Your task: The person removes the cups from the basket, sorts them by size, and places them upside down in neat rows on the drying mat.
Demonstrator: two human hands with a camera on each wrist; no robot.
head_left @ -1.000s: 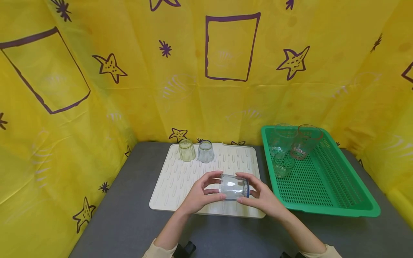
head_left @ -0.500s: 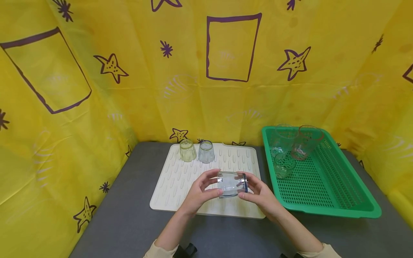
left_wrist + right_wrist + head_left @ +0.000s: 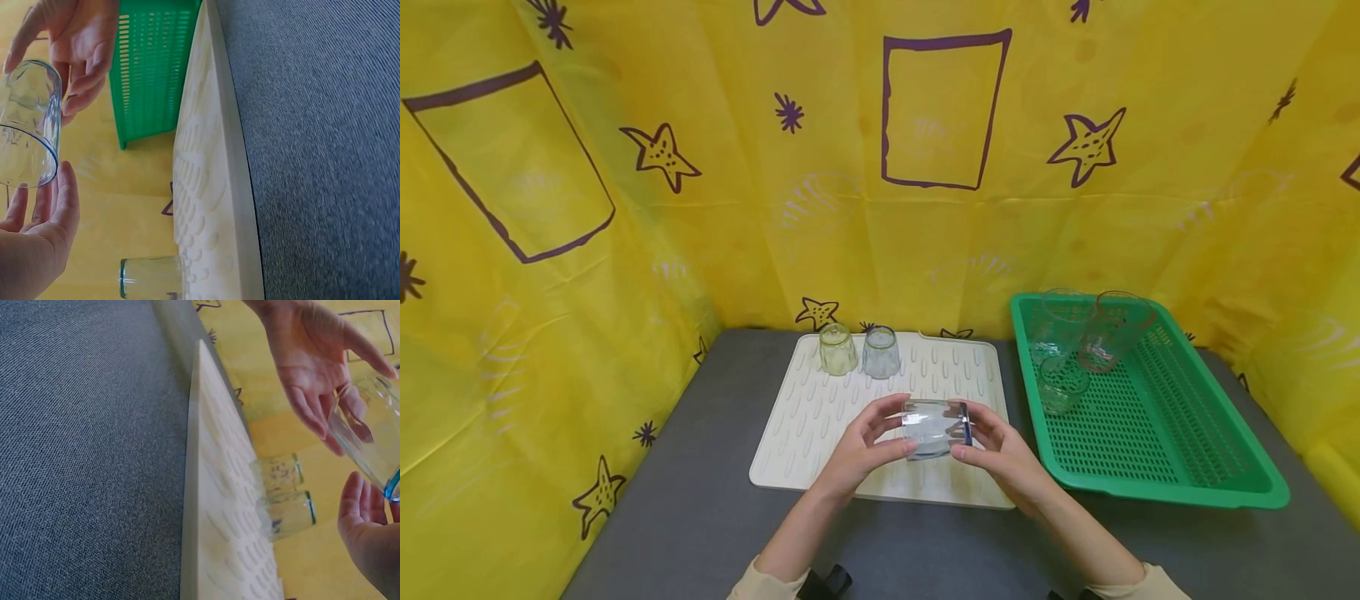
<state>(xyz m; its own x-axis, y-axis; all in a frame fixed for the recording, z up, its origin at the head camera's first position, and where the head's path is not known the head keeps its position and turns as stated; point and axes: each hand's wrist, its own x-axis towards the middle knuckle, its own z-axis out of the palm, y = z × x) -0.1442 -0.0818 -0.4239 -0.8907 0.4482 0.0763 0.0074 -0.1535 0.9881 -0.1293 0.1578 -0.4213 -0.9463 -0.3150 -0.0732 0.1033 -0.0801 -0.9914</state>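
A clear drinking glass [image 3: 934, 429] lies sideways in the air above the front of the cream drying mat [image 3: 790, 433], held between both hands. My left hand [image 3: 868, 442] grips its left end, thumb in front and fingers behind. At the other end, which has a bluish edge, my right hand [image 3: 1003, 450] holds it with thumb and fingertips. The wrist views show the same glass [image 3: 31, 119] raised well off the mat, the fingers curved about its two ends. Two small glasses, one yellowish [image 3: 837, 350] and one bluish [image 3: 881, 353], stand upside down at the mat's back left.
A green plastic basket [image 3: 1172, 493] stands right of the mat. Inside its left part are two tall glasses, one clear [image 3: 1060, 329] and one pinkish [image 3: 1105, 342], plus a shorter tumbler [image 3: 1062, 392]. Yellow patterned cloth [image 3: 850, 242] hangs behind and beside the grey table [image 3: 700, 467].
Between the two hands the glass has shifted slightly left and up, and has turned a little. Both hands keep their hold; the other glasses stay put.
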